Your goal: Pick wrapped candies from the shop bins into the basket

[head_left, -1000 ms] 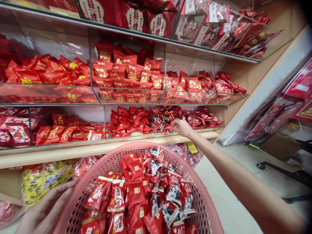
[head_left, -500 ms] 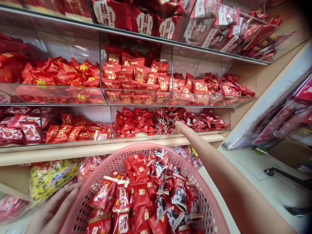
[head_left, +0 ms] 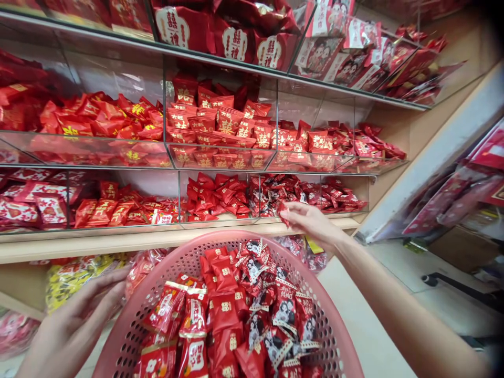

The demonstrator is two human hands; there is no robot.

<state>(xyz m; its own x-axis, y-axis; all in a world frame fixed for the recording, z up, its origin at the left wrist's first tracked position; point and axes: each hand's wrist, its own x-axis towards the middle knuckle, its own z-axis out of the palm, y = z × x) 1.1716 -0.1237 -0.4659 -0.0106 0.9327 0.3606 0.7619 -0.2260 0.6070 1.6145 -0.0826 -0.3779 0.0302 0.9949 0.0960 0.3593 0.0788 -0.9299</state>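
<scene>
My right hand [head_left: 311, 223] pinches a small red wrapped candy [head_left: 282, 212] just in front of the lowest shelf. Behind it, a clear bin holds dark red candies with black-and-white print [head_left: 268, 193]. Below stands a round pink perforated basket [head_left: 128, 328]. Inside it lie plain red packets with gold characters [head_left: 226, 310] in the middle, couple-printed candies [head_left: 284, 311] on the right and shiny red packets with white labels [head_left: 193, 314] on the left. My left hand [head_left: 73, 323] is open beside the basket's left rim, fingers stretched out; whether it touches the rim I cannot tell.
Clear-fronted shelf bins hold red packets, such as gold-lettered ones [head_left: 226, 123] above. A wooden shelf edge [head_left: 98, 244] runs behind the basket. Under it are bags of yellow packets [head_left: 73, 283] and pink-red sweets [head_left: 144, 270]. A black chair leg [head_left: 460, 289] is on the right floor.
My right hand has come out of the lowest bin toward me with a red candy in its fingers. My left hand has shifted slightly, and the view has moved a little.
</scene>
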